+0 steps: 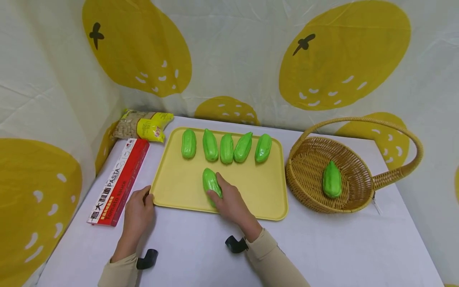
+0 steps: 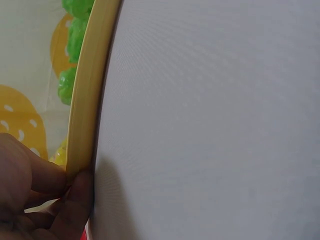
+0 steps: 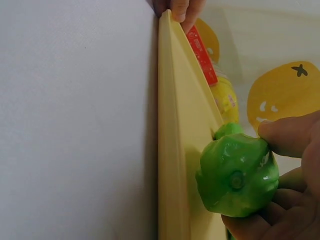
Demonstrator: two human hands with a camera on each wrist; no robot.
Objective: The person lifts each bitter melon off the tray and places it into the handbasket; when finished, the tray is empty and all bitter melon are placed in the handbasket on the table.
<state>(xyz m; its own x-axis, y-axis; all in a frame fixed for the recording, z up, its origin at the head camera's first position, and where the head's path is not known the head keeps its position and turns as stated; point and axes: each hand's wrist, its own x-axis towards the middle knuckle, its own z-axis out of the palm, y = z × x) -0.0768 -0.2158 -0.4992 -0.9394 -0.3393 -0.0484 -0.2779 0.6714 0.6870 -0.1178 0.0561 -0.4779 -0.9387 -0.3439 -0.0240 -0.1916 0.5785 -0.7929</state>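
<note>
Head view: green gourd point(image 1: 210, 181) over the near-middle part of the yellow tray point(image 1: 172, 185), grasped between thumb and fingers of the right hand point(image 1: 232, 202); contact with the tray unclear. Surface bright green, glossy, ridged lengthwise. Long axis oblique: far end points away from the person and leftward, near end toward the right. Right wrist view: blunt end, small round dimple, faces the camera. Left hand point(image 1: 139, 212) pinches the tray's near left corner.

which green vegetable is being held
The green vegetable over the tray, gripped by the right hand; five others lie along the tray's far side, one in the basket.
</note>
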